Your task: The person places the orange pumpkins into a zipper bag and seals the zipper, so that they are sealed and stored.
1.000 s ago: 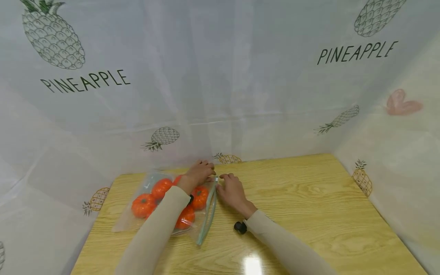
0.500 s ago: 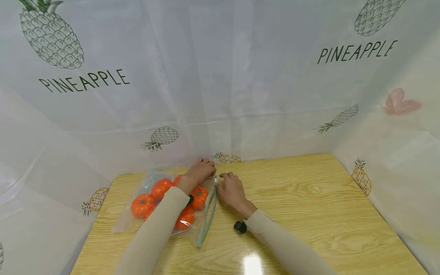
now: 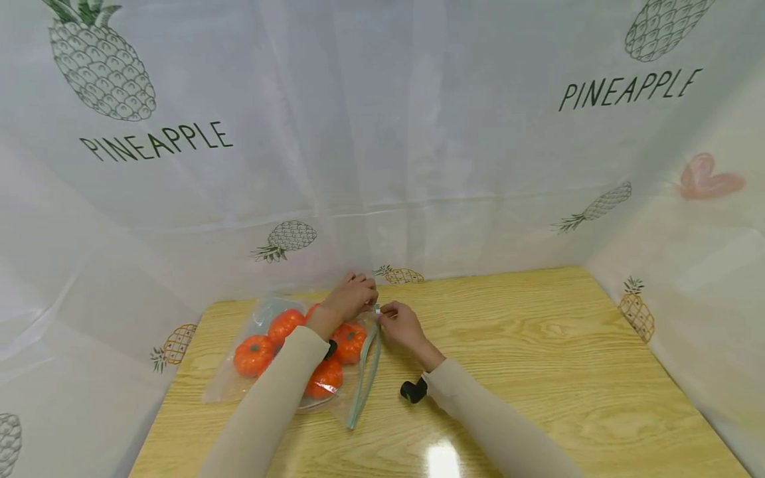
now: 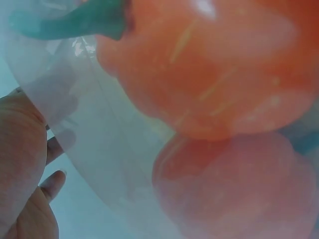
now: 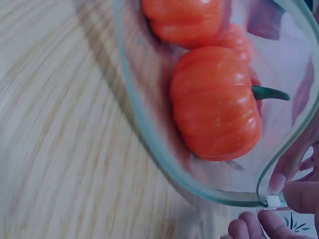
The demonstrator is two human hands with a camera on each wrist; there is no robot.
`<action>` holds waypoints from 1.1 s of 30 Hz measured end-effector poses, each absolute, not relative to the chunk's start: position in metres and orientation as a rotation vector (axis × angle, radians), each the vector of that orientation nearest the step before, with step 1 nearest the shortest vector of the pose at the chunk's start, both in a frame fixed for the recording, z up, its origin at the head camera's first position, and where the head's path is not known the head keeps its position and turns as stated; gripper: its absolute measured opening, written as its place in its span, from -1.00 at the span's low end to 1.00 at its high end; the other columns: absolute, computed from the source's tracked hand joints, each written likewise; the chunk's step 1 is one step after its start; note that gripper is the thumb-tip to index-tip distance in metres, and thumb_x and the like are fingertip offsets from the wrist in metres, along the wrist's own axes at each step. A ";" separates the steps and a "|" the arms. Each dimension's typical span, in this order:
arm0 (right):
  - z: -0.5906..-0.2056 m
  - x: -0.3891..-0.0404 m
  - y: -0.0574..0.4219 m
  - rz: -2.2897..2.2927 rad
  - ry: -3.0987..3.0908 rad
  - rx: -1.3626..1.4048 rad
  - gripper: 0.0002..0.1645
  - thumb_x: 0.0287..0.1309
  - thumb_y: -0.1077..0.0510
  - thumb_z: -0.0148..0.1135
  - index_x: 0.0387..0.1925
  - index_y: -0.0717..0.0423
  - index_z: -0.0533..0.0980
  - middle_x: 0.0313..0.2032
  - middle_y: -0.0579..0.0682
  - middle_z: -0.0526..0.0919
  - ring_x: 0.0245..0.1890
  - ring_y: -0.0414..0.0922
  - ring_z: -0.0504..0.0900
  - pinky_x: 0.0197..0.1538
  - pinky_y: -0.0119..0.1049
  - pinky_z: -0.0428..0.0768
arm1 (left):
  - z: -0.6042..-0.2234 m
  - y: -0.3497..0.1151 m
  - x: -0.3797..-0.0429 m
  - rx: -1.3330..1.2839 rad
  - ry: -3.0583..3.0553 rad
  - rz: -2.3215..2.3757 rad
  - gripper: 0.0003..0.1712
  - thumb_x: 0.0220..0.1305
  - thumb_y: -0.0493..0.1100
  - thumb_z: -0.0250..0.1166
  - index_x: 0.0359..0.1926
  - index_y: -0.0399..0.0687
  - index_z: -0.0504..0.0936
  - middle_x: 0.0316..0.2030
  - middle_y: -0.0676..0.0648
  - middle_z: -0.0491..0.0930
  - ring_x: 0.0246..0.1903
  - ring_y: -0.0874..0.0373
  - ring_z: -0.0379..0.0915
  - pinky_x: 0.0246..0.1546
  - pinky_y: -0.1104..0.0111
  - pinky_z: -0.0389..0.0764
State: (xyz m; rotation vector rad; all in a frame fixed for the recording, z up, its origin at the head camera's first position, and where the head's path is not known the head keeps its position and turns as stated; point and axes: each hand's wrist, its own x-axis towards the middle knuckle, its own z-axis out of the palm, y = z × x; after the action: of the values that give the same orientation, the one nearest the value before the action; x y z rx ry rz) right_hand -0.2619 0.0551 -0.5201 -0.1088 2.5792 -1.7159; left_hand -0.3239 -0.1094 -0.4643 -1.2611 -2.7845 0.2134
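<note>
A clear zip bag point(image 3: 221, 390) with green zipper strips lies on its side at the table's back left. Several small orange pumpkins point(image 3: 254, 355) with green stems are inside it. Its mouth faces right, the two strips bowed apart along most of their length. My left hand point(image 3: 351, 299) reaches across the bag and grips its far corner, palm over the plastic. At that corner, my right hand point(image 3: 404, 328) pinches the white slider point(image 5: 272, 201) between thumb and fingers. Close up in the left wrist view, a pumpkin point(image 4: 214, 74) fills the picture behind plastic, beside my left hand point(image 4: 22, 159).
The wood-grain table point(image 3: 526, 372) stretches to the right of the bag. A white pineapple-print curtain point(image 3: 382, 166) hangs right behind the table and along its sides. A black wrist camera point(image 3: 414, 391) sits beneath my right cuff.
My right hand's fingers have closed in on the slider at the corner, where before they stood loosely beside it. The left hand has shifted only slightly; the bag stays in place.
</note>
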 end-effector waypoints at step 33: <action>-0.523 -0.261 0.053 -1.896 2.410 0.032 -0.80 0.40 0.32 0.25 -0.26 0.43 0.70 -0.26 0.16 0.77 -0.33 -0.17 0.65 -0.22 -0.35 0.60 | -0.455 -0.104 -0.326 -1.186 -2.804 0.200 -0.88 0.43 0.00 0.38 -0.28 0.16 0.72 0.16 0.01 0.58 0.19 -0.03 0.45 0.26 0.08 0.39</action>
State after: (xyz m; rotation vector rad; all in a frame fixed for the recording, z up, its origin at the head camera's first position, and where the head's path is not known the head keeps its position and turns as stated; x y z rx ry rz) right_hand -0.2613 0.0534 -0.5225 0.0316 2.4101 -1.8963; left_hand -0.3262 -0.1036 -0.4549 -1.1861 -2.8044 0.1997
